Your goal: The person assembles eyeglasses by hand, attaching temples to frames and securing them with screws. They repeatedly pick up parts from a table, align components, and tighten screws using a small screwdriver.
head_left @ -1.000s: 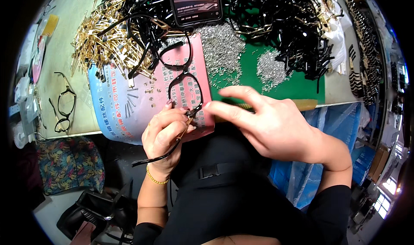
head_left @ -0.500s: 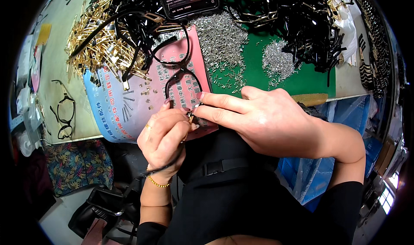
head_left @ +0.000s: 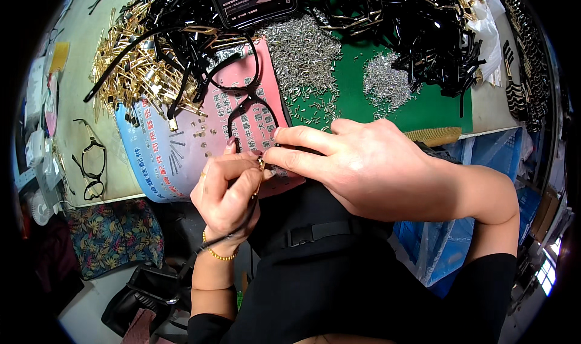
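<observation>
A black eyeglass frame [head_left: 255, 95] is between my hands, its two lens rims toward the far side of a printed pink and blue sheet [head_left: 178, 189]. My left hand [head_left: 227, 186] is closed in a pinch at the frame's near end, with a gold-and-black temple arm [head_left: 245, 220] running back under it toward my wrist. My right hand [head_left: 357, 159] presses its fingertips against the same near corner, index and middle fingers stretched along the rim. A tiny gold-coloured part [head_left: 261, 162] shows between the fingertips; the hinge itself is mostly hidden.
Gold temple pieces [head_left: 145, 71] and black parts [head_left: 433, 41] lie in heaps. Two piles of small silver metal pieces [head_left: 305, 56] spread over a green mat [head_left: 357, 111]. A phone [head_left: 253, 2] stands at the back. Another pair of glasses [head_left: 91, 168] lies left. Blue crates [head_left: 436, 241] stand right.
My hands and the eyeglass frame have shifted slightly left in the view, the frame's far temple dipping lower. Both hands keep their hold at the near corner.
</observation>
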Available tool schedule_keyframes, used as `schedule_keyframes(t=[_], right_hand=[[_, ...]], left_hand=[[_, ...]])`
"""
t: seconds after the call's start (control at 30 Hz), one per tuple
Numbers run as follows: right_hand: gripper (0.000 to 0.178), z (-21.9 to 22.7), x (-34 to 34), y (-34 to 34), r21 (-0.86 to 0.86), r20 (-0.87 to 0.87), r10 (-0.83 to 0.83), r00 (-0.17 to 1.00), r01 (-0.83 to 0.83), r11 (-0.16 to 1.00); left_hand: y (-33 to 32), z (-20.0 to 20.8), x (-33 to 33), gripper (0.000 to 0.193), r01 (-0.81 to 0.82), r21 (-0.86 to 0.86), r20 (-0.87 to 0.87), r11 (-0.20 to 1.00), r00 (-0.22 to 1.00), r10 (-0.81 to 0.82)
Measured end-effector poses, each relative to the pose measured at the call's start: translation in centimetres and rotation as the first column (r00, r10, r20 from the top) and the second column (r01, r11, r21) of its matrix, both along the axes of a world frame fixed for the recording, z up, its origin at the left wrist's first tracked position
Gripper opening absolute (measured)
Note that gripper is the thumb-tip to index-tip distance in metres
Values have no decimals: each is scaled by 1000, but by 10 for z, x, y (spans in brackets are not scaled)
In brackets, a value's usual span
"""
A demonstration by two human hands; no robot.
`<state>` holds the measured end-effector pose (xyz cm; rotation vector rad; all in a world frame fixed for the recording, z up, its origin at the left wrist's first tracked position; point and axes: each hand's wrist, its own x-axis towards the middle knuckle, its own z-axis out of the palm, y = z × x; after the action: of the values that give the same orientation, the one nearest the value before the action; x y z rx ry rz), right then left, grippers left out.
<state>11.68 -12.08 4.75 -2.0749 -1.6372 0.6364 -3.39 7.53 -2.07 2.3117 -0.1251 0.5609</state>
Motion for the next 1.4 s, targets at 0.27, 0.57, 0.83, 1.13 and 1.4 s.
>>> schedule_keyframes(t=[0.27,0.57,0.83,1.13,1.4], right_hand=[[37,-3,12,7,49,230,119,966,-134,990],[32,-25,-3,4,194,513,-59,857,-49,980],[39,9,-7,-3,157,44,-233,972,223,962],[31,-29,-6,-45,-125,-776,-380,503,468,875],[49,-46,0,-54,-14,-895,-218,388,466,885]], left_hand=[[-2,-9,-4,35,-30,-170,33,985,999,36],[0,-18,-1,29,-32,-166,43,986,998,40],[3,31,-12,17,-111,-95,182,989,975,127],[131,64,-31,21,-741,369,-176,560,536,826],[233,7,-31,45,-767,342,287,543,635,717]])
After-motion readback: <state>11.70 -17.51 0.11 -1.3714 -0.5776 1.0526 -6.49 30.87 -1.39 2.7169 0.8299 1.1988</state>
